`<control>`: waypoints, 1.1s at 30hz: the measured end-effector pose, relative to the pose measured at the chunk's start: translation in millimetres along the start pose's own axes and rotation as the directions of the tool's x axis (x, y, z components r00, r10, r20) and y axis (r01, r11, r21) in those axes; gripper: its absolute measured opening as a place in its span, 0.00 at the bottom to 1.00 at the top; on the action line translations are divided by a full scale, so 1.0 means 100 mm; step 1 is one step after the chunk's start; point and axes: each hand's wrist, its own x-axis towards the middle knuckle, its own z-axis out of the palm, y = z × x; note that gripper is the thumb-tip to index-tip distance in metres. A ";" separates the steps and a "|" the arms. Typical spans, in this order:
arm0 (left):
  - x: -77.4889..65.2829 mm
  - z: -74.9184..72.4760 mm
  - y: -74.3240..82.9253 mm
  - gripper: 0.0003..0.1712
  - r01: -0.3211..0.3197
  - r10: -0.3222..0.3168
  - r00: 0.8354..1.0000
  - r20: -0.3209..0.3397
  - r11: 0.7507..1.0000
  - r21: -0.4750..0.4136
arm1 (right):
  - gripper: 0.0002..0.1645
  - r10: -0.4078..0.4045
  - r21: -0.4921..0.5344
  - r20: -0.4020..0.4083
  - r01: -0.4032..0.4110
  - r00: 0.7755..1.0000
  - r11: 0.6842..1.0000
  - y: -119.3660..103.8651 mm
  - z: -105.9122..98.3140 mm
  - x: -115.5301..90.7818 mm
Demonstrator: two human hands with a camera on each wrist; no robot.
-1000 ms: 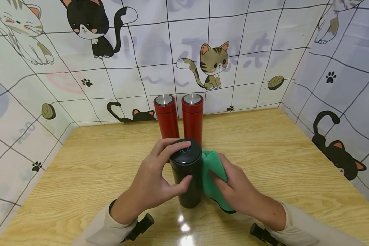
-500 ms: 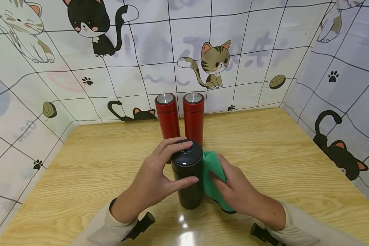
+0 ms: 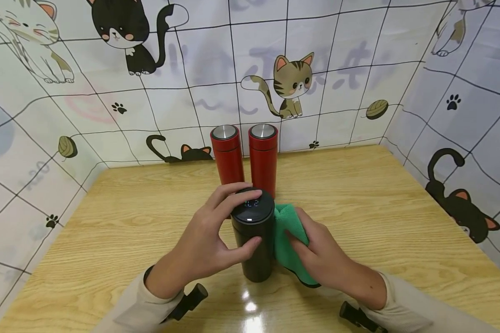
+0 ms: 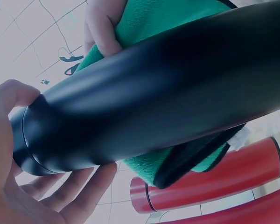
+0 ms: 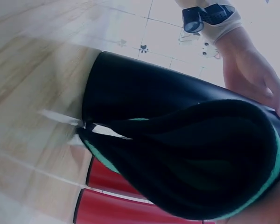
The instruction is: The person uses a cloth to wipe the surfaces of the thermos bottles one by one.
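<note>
A black thermos flask (image 3: 257,261) with lit digits on its glossy lid stands upright on the table in the head view. My left hand (image 3: 202,238) grips it near the top, fingers over the lid and thumb along the front. With my right hand (image 3: 327,259) I hold a folded green cloth (image 3: 289,249) against the flask's right side. The left wrist view has the cloth (image 4: 158,18) behind the flask (image 4: 144,102), fingers pressing it. From the right wrist, the cloth's dark-edged fold (image 5: 191,154) covers part of the flask (image 5: 144,84).
Two red thermos flasks, a left one (image 3: 228,162) and a right one (image 3: 263,162), with silver lid tops stand side by side behind the black one. The wooden table (image 3: 141,208) ends at a wall covering (image 3: 208,106) printed with cats.
My left thumb slid right across the flask's front, then back left. The digits on the lid show more clearly now. My right hand and the cloth stay nearly in place.
</note>
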 end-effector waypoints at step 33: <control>-0.01 -0.02 0.04 0.32 -0.107 0.114 0.992 -0.053 0.986 0.129 | 0.27 -0.008 -0.052 0.025 0.009 1.000 0.999 0.02 0.00 0.00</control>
